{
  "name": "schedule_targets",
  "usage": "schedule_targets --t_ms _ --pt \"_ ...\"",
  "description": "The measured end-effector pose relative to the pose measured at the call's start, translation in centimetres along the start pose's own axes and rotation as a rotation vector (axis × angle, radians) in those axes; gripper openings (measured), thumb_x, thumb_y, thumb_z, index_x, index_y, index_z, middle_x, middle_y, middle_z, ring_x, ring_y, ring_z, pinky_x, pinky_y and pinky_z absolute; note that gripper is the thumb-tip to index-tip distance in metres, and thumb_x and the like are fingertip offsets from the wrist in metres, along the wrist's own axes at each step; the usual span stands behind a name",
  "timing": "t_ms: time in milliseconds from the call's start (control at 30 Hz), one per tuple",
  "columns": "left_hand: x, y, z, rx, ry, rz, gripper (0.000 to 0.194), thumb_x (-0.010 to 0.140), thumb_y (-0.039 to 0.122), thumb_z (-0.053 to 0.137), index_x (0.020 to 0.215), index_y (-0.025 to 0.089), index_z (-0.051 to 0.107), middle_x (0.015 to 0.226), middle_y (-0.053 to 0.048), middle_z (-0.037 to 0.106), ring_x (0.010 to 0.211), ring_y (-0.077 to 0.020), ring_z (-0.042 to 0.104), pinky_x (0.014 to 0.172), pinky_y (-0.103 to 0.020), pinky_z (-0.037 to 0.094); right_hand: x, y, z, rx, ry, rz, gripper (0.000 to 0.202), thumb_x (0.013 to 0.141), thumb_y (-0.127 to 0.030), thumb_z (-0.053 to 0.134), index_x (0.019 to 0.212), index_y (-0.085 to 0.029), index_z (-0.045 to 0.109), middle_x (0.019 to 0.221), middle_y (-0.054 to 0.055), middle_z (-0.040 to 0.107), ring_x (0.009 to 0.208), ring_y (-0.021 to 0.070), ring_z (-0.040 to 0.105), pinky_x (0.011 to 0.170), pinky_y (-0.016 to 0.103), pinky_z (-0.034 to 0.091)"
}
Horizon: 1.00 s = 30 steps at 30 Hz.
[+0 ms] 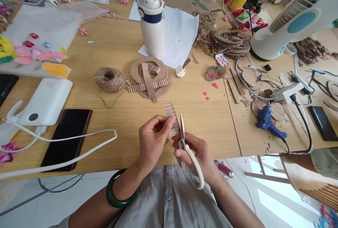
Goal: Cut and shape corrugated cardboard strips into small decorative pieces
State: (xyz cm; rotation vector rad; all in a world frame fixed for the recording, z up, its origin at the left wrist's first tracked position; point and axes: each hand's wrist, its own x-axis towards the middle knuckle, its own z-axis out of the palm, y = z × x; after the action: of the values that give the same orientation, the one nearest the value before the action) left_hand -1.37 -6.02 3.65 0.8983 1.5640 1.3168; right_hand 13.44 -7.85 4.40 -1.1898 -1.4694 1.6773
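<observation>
My left hand (155, 136) pinches a short strip of corrugated cardboard (169, 110) between thumb and fingers, near the table's front edge. In my right hand (196, 150) is a pair of scissors (194, 162) with cream handles, blades pointing away from me. The blades lie close along the strip's right edge; whether they touch it I cannot tell. Beyond my hands, a cardboard ring (136, 69) has several corrugated strips (149, 81) lying across it. A coil of jute twine (109, 79) sits to its left.
A white bottle (151, 27) stands behind the ring. On the left are a dark phone (67, 138), a white power bank (44, 99) and a looping cable (105, 133). At right lie a blue glue gun (269, 120), a power strip (287, 92) and a white fan (280, 27). Another person's arm (301, 161) shows at far right.
</observation>
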Motion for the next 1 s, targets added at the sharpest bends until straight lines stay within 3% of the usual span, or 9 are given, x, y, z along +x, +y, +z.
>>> schedule_targets --t_ms 233,467,633,800,1000 --pt "-0.4 -0.6 0.0 0.038 0.010 0.058 0.028 0.085 0.033 0.069 0.064 0.018 0.059 0.058 0.004 0.055 0.055 -0.0087 0.047 0.052 -0.020 0.038 -0.1 0.1 0.3 -0.115 0.032 -0.008 0.031 0.081 -0.042 0.076 0.095 -0.016 0.066 0.082 0.001 0.060 0.072 0.0132 0.053 0.066 0.024 0.044" --pt "-0.4 -0.6 0.0 0.076 0.014 0.072 0.030 0.087 0.036 0.066 0.064 0.018 0.055 0.058 0.004 0.050 0.056 -0.0096 0.045 0.054 -0.021 0.038 0.2 0.4 0.3 -0.138 0.052 0.015 0.034 0.082 -0.049 0.073 0.086 -0.016 0.064 0.072 0.000 0.056 0.064 0.0122 0.050 0.057 0.024 0.041" --pt "-0.2 -0.8 -0.1 0.067 0.001 0.011 0.040 0.089 0.041 0.063 0.059 0.019 0.049 0.057 0.004 0.038 0.056 -0.0101 0.036 0.052 -0.022 0.033 0.4 0.9 0.4 -0.059 0.065 0.086 0.036 0.083 -0.049 0.071 0.096 -0.016 0.063 0.067 -0.001 0.058 0.060 0.0129 0.052 0.054 0.025 0.042" --pt "0.2 -1.5 -0.1 -0.064 0.019 -0.043 0.034 0.084 0.040 0.068 0.061 0.018 0.058 0.058 0.003 0.049 0.058 -0.0114 0.046 0.057 -0.023 0.040 0.4 0.7 0.4 0.106 0.036 0.152 0.039 0.087 -0.048 0.068 0.104 -0.015 0.060 0.071 0.002 0.066 0.066 0.0167 0.063 0.063 0.028 0.049" --pt "0.5 -1.7 -0.5 -0.047 0.036 -0.061 0.035 0.083 0.038 0.071 0.058 0.018 0.057 0.057 0.004 0.050 0.058 -0.0105 0.046 0.057 -0.023 0.039 0.2 0.3 -0.1 0.056 0.046 0.160 0.043 0.082 -0.052 0.071 0.105 -0.016 0.062 0.079 0.002 0.061 0.064 0.0137 0.057 0.057 0.026 0.045"
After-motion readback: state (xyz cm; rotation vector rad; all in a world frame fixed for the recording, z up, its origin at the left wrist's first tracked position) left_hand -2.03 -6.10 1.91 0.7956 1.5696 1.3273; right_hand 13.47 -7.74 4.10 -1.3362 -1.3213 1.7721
